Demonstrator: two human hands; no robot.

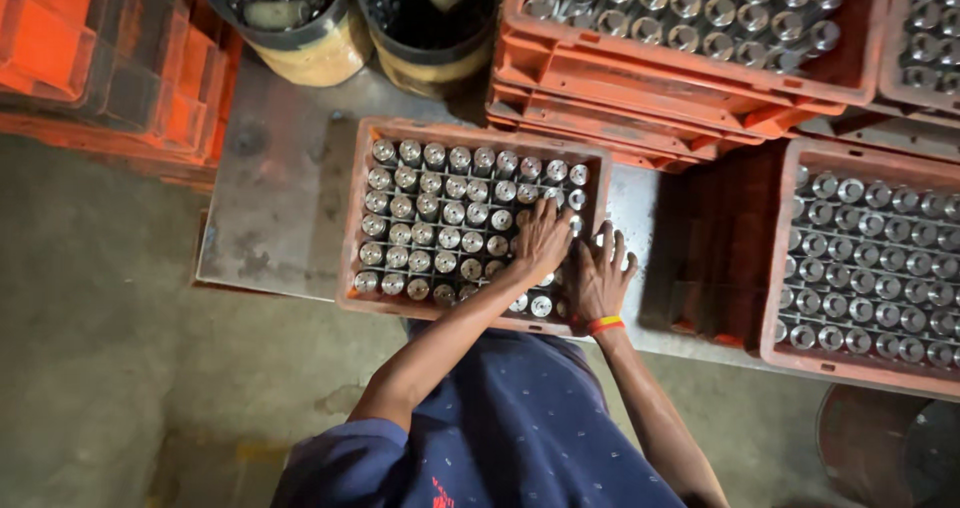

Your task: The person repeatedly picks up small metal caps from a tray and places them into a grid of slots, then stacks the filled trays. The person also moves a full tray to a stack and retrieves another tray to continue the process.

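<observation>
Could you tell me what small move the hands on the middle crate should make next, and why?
Probably slide the left hand and right hand a little further along the metal cylinders, pressing them level: both palms lie flat on the right end of the orange crate, while the rows to the left stand uncovered.

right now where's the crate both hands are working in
In the head view the orange crate of metal cylinders sits centre frame on the steel table, below two black buckets; left hand and right hand rest on its right end.
</observation>
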